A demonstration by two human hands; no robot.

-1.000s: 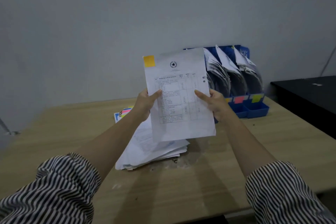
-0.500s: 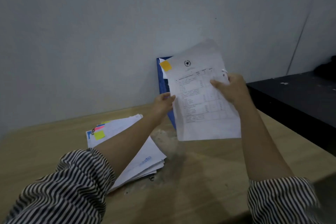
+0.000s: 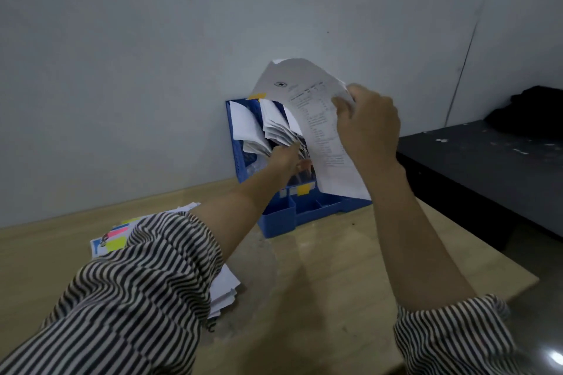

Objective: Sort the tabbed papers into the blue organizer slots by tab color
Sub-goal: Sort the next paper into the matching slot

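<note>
Right hand [image 3: 367,128] pinches the orange-tabbed sheet [image 3: 316,119] at centre frame, bowed over the blue organizer [image 3: 307,207]. Left hand [image 3: 285,157] reaches into filed papers [image 3: 274,128], apparently parting a slot; its grip is hidden. Unsorted stack [image 3: 118,240] lies lower left on the surface [image 3: 335,298].

The printed sheet [image 3: 316,131] bears a star emblem; its text is illegible.

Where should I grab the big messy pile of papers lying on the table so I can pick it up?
Take the paper pile by its near right edge, which sticks out past the left sleeve, coming in low from the right. It lies flat and fanned on the table, so probably slide fingers under and thumb on top. The tabbed corner looks looser.
</note>
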